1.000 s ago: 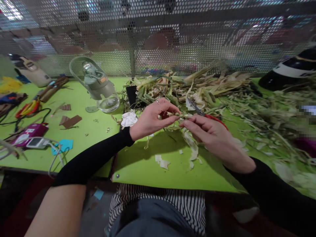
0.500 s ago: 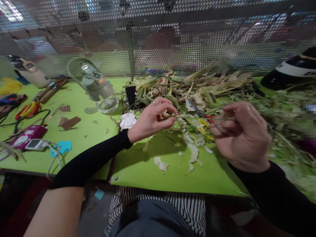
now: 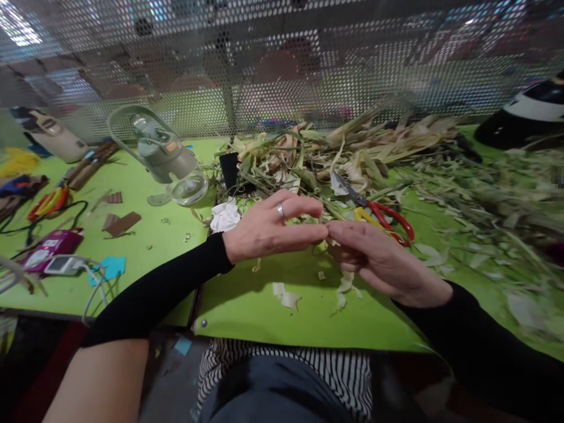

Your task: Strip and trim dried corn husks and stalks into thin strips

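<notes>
hands (image 3: 275, 230) touch, husks (image 3: 409, 143) behind

I sat in a workshop for handcraft, and my green worktop (image 3: 247, 320) showed it: a heap of dry husks (image 3: 388, 150) lay along the back, loose green shreds (image 3: 476, 205) covered the right side, and red-handled scissors (image 3: 373, 207) lay open among the trimmings. To my left were cardboard scraps (image 3: 126, 224), more tools with red and yellow handles (image 3: 48, 202), and a magenta device (image 3: 53, 247) among cords. Drinking bottles, such as the clear one with a green lid (image 3: 170, 155), stood among the materials. A perforated metal screen (image 3: 273, 70) closed off the back, and a blue scrap (image 3: 182, 345) littered the floor. Beyond the screen, everything was too blurred for me to identify.
</notes>
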Demonstrator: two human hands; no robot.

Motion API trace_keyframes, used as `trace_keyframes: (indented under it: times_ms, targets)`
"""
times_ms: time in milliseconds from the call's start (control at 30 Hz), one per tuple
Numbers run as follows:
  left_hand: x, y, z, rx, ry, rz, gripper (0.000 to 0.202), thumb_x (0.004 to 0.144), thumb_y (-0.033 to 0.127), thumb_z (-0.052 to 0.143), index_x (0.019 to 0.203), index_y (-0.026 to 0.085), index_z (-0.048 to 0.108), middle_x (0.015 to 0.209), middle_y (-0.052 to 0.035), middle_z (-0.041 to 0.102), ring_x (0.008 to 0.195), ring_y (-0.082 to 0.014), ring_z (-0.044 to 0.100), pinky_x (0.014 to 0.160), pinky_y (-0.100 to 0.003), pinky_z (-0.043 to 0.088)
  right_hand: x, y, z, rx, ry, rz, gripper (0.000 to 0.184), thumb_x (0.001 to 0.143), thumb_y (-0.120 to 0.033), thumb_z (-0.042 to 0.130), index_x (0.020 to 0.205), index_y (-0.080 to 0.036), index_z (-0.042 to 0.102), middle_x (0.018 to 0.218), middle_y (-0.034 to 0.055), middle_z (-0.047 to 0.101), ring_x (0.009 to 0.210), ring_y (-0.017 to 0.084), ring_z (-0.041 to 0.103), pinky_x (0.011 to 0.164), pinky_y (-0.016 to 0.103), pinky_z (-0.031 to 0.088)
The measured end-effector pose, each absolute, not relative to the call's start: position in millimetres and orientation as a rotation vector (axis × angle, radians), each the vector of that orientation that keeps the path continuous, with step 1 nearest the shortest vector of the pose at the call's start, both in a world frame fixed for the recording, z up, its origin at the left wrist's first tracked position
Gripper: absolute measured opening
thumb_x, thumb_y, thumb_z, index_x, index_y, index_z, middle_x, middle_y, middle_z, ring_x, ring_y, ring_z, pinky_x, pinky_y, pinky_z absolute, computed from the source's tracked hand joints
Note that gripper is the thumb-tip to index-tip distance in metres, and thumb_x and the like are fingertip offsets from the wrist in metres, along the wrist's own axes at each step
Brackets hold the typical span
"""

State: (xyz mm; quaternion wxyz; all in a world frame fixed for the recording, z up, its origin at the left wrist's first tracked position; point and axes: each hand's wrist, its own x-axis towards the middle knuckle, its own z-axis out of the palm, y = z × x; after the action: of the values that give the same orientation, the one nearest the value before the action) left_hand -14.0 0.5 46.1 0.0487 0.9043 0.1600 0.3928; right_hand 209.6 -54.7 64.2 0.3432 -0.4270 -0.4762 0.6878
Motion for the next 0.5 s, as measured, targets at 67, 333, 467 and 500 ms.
trace_keyframes:
  times_ms: [67,333,467,500]
  targets:
    - [-18.2,0.3,47.4,2.749,0.407,1.067,0.015,0.099,0.031,0.061,0.11,0.034,0.07,0.112,-0.0009,0.071,0.107,-0.0177,0.068,0.096,-0.038,0.059,212.0,-53.4,65.2,-1.13,-1.287,1.778,0.048,0.073,-0.06,0.087,0.069,-0.021,0.059,0.058,-0.009,0.03,0.05,0.006,0.016,0.044,0.026,0.01]
    - [-14.0,3.5,38.4,2.617,0.432,0.996,0.012,0.099,0.035,0.059,0.103,0.032,0.07,0.108,-0.0006,0.072,0.104,-0.0195,0.071,0.101,-0.039,0.057,207.9,-52.6,65.0,-1.232,-1.491,1.668,0.024,0.081,-0.042,0.077,0.084,-0.019,0.071,0.063,-0.0058,0.05,0.051,0.007,0.025,0.047,0.026,0.015]
    - [-7.3,3.4,40.7,2.667,0.496,1.126,0.014,0.096,0.032,0.064,0.109,0.033,0.069,0.114,-0.0027,0.071,0.111,-0.0204,0.066,0.103,-0.039,0.052,201.9,-54.3,57.9,-1.172,-1.381,1.555,0.025,0.081,-0.042,0.077,0.076,-0.021,0.064,0.058,-0.008,0.041,0.049,0.007,0.024,0.045,0.026,0.016]
    - [-5.6,1.0,41.7,2.638,0.602,1.227,0.017,0.096,0.031,0.065,0.113,0.031,0.068,0.118,-0.0047,0.07,0.114,-0.0212,0.065,0.103,-0.04,0.052,201.0,-54.4,55.8,-1.146,-1.358,1.509,0.026,0.081,-0.042,0.077,0.074,-0.022,0.062,0.058,-0.0081,0.039,0.049,0.007,0.025,0.045,0.026,0.017]
